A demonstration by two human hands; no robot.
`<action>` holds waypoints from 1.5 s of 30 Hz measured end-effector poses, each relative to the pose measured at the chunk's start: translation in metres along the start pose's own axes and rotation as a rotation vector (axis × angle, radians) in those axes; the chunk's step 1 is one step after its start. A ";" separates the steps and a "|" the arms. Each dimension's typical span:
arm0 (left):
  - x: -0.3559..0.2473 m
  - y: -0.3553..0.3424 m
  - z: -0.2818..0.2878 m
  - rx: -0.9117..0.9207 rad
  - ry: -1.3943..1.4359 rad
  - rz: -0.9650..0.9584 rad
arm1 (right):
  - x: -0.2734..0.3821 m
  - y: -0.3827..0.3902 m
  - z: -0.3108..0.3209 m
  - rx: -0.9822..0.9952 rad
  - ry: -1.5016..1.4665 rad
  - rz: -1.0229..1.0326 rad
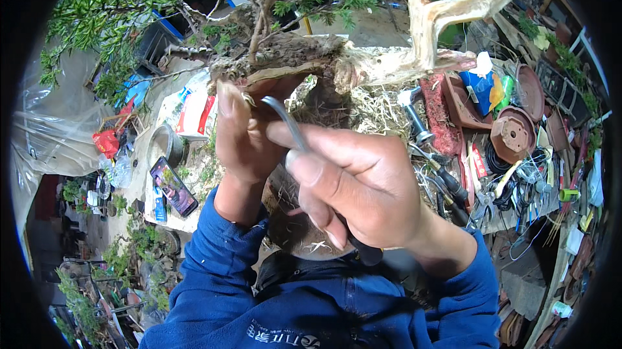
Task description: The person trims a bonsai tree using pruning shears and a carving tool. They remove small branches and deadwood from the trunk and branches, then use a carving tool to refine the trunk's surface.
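A juniper bonsai with a thick brown trunk (291, 51) and a pale, bare deadwood limb (427, 32) leans across the top of the view. My left hand (245, 142) is wrapped around the trunk's underside, its thumb pressing near the bark and its other fingers partly hidden behind. In my right hand (369, 187) is a carving tool (288, 122) with a thin metal shank and a curved tip. Its tip is beside my left thumb, just below the trunk; a dark handle shows under my palm. Beneath both hands sits a brown pot (288, 236), mostly covered by them.
Wood shavings (382, 112) lie below the limb. On the right are brown plant pots (514, 134), dark-handled tools (450, 184) and coiled cable. To the left stand a phone (173, 186), a grey bowl (167, 144) and a red-and-white package (195, 114). Green foliage (123, 12) overhangs the upper left.
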State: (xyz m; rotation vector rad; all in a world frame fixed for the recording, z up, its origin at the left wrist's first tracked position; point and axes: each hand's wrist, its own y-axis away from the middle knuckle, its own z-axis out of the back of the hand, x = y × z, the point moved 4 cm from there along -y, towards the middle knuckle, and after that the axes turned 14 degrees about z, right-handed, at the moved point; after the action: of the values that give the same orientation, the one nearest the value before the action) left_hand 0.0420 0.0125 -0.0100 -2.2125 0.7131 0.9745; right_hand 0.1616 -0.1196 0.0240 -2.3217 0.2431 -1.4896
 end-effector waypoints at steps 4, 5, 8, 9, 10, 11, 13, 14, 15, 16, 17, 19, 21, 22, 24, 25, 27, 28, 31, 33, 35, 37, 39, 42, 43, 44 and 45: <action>-0.005 -0.001 -0.011 -0.094 -0.316 -0.038 | -0.003 0.000 0.000 -0.211 -0.068 0.014; -0.009 0.001 -0.014 -0.173 -0.558 -0.016 | -0.003 0.000 -0.001 -0.230 -0.067 0.027; -0.016 -0.003 -0.022 -0.282 -0.842 0.081 | -0.002 -0.001 -0.004 -0.278 -0.091 0.000; -0.017 -0.005 -0.024 -0.296 -0.863 0.118 | -0.001 0.000 -0.005 -0.297 -0.095 -0.004; -0.017 -0.006 -0.026 -0.309 -0.830 0.121 | -0.001 0.000 -0.005 -0.315 -0.100 -0.009; -0.017 -0.008 -0.028 -0.322 -0.797 0.124 | 0.000 0.000 -0.005 -0.329 -0.112 -0.008; -0.014 -0.010 -0.031 -0.342 -0.620 0.060 | 0.000 0.000 -0.004 -0.357 -0.136 -0.005; -0.013 -0.011 -0.034 -0.348 -0.601 0.035 | 0.000 0.000 -0.004 -0.342 -0.160 -0.015; -0.011 -0.011 -0.036 -0.327 -0.527 0.011 | -0.001 0.000 -0.004 -0.326 -0.184 -0.025; -0.011 -0.011 -0.038 -0.360 -0.566 -0.015 | -0.001 -0.001 -0.003 -0.320 -0.210 -0.016; -0.011 -0.011 -0.040 -0.352 -0.636 0.011 | -0.002 -0.002 -0.002 -0.303 -0.205 -0.017; -0.011 -0.011 -0.043 -0.384 -0.671 -0.018 | -0.003 -0.003 0.002 -0.289 -0.184 -0.019; -0.012 -0.012 -0.045 -0.398 -0.735 -0.018 | -0.003 -0.005 0.007 -0.254 -0.141 -0.035; -0.012 -0.012 -0.046 -0.389 -0.746 -0.037 | -0.003 -0.006 0.010 -0.230 -0.118 -0.034; -0.012 -0.012 -0.047 -0.405 -0.796 -0.079 | -0.005 -0.009 0.015 -0.204 -0.089 -0.014; -0.012 -0.012 -0.047 -0.402 -0.796 -0.097 | -0.007 -0.009 0.018 -0.203 -0.089 -0.001; -0.012 -0.011 -0.046 -0.406 -0.832 -0.125 | -0.011 -0.011 0.019 -0.160 -0.126 0.035; -0.012 -0.010 -0.046 -0.399 -0.833 -0.130 | -0.011 -0.011 0.021 -0.139 -0.124 0.058; -0.011 -0.008 -0.046 -0.386 -0.835 -0.129 | -0.013 -0.009 0.026 -0.097 -0.100 0.082; -0.011 -0.007 -0.048 -0.371 -0.853 -0.141 | -0.014 -0.009 0.030 -0.076 -0.058 0.102; -0.011 -0.007 -0.049 -0.362 -0.853 -0.148 | -0.015 -0.008 0.033 -0.060 -0.044 0.116; -0.011 -0.007 -0.051 -0.363 -0.868 -0.158 | -0.015 -0.008 0.037 -0.045 -0.047 0.115; -0.012 -0.007 -0.051 -0.379 -0.899 -0.159 | -0.015 -0.010 0.039 -0.012 -0.053 0.131; -0.012 -0.005 -0.049 -0.388 -0.905 -0.145 | -0.014 -0.012 0.039 0.044 -0.010 0.154; -0.012 -0.005 -0.048 -0.382 -0.920 -0.143 | -0.012 -0.013 0.039 0.055 -0.001 0.182; -0.012 -0.003 -0.046 -0.366 -0.921 -0.149 | -0.012 -0.013 0.037 0.066 0.011 0.152; -0.011 -0.002 -0.042 -0.375 -0.936 -0.143 | -0.011 -0.014 0.037 0.068 0.011 0.145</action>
State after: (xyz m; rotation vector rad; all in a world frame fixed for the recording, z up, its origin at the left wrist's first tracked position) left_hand 0.0558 -0.0135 0.0224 -1.7256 -0.0673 1.9565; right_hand 0.1893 -0.0955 0.0065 -2.1929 0.3508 -1.4185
